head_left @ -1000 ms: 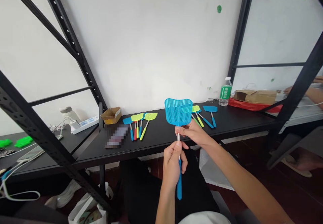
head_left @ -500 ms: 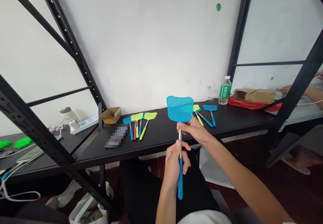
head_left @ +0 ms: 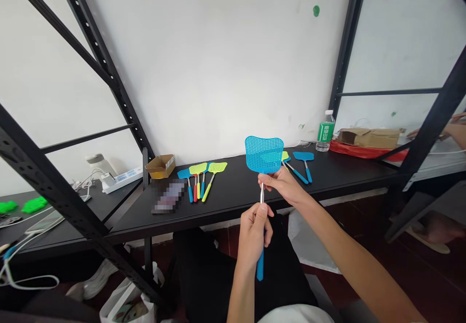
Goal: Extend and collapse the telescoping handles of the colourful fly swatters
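A blue fly swatter (head_left: 264,155) stands upright in front of me, its perforated head on top and its blue grip pointing down. My left hand (head_left: 255,228) is closed around it where the metal shaft meets the grip. Just under the head, my right hand (head_left: 278,185) pinches the top of the shaft. On the table to the left lie several more swatters, among them a yellow-green one (head_left: 214,170) and a blue one (head_left: 185,175). Another blue swatter (head_left: 304,158) lies on the right, beside others partly hidden behind my right hand and the held swatter.
The black table (head_left: 236,187) runs along a white wall between black metal posts. A small cardboard box (head_left: 160,167), a blurred flat object (head_left: 168,199) and a power strip (head_left: 124,180) are at left. A water bottle (head_left: 325,131) stands at right, near another person's hands (head_left: 457,126).
The held fly swatter has shifted slightly right and up, its head tilting a little right. My left hand has closed its fingers more tightly around the shaft and grip.
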Demonstrator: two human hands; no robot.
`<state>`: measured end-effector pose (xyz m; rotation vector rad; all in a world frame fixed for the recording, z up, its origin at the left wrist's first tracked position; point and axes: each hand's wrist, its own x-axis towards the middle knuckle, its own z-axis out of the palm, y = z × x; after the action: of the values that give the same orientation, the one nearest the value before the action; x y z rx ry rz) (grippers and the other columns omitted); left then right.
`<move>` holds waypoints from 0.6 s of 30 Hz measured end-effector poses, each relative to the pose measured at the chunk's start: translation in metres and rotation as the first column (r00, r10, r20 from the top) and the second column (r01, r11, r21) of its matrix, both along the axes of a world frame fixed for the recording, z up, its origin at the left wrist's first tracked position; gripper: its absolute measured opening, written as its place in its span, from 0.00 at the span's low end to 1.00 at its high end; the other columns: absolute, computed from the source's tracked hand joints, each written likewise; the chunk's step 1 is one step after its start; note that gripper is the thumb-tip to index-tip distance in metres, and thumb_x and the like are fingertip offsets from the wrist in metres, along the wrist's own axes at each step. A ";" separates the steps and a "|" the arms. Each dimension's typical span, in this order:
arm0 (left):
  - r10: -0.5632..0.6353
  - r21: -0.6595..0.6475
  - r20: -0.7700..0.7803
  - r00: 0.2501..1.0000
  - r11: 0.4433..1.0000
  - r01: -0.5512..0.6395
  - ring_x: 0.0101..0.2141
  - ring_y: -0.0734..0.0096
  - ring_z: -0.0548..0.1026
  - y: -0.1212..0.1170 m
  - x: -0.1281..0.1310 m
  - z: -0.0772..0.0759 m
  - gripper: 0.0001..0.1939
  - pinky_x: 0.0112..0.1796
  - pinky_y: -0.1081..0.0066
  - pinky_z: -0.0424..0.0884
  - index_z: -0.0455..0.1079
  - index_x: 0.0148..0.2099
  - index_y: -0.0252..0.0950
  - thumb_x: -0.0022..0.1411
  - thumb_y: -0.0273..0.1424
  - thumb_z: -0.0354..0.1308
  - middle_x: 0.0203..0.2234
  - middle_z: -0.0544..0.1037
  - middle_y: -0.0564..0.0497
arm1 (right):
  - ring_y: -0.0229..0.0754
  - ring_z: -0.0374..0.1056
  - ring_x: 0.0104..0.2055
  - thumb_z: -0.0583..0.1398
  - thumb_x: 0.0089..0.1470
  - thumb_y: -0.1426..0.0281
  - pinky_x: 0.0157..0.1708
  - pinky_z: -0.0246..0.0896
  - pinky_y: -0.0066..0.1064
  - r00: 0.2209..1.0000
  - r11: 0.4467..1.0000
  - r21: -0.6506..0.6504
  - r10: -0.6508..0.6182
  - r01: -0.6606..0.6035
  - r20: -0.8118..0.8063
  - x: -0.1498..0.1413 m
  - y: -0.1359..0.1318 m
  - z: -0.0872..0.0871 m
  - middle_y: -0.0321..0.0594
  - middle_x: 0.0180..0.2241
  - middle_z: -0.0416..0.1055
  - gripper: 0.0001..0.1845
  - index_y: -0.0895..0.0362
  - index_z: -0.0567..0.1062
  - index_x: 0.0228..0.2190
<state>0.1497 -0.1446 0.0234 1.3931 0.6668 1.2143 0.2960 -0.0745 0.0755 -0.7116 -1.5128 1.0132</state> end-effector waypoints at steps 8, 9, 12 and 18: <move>0.072 0.056 -0.106 0.992 0.996 -0.067 0.12 0.81 0.55 -0.001 0.001 0.001 0.21 0.18 0.77 0.51 0.64 0.34 0.36 0.70 0.48 0.49 0.09 0.61 0.60 | 0.37 0.65 0.25 0.69 0.48 0.55 0.22 0.56 0.29 0.998 0.998 -0.002 -0.064 0.064 0.009 0.004 0.000 0.005 0.39 0.25 0.73 0.18 0.58 0.76 0.25; 0.082 0.063 -0.114 0.990 0.995 -0.075 0.12 0.81 0.55 -0.001 0.001 0.001 0.21 0.18 0.77 0.51 0.64 0.33 0.36 0.70 0.48 0.49 0.09 0.60 0.60 | 0.36 0.65 0.25 0.69 0.48 0.55 0.22 0.56 0.29 0.998 0.998 0.003 -0.068 0.068 0.009 0.004 0.000 0.005 0.39 0.25 0.73 0.18 0.58 0.76 0.25; 0.106 0.075 -0.144 0.984 0.993 -0.096 0.13 0.81 0.54 -0.001 0.001 0.000 0.21 0.18 0.76 0.49 0.64 0.33 0.36 0.70 0.48 0.49 0.10 0.59 0.60 | 0.36 0.65 0.25 0.69 0.48 0.55 0.22 0.57 0.29 0.997 0.997 0.015 -0.075 0.075 0.004 0.006 0.001 0.004 0.39 0.25 0.73 0.18 0.58 0.76 0.25; 0.129 0.078 -0.188 0.974 0.990 -0.116 0.14 0.82 0.55 -0.003 0.002 0.000 0.21 0.19 0.77 0.49 0.63 0.33 0.36 0.69 0.49 0.50 0.11 0.59 0.60 | 0.35 0.63 0.23 0.69 0.47 0.54 0.21 0.56 0.29 0.993 0.993 0.005 -0.115 0.115 0.006 0.013 0.004 0.004 0.39 0.23 0.72 0.19 0.58 0.77 0.24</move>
<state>0.1513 -0.1474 0.0233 1.5575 0.8654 1.2165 0.3086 -0.0703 0.0794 -0.7903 -1.4622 0.9213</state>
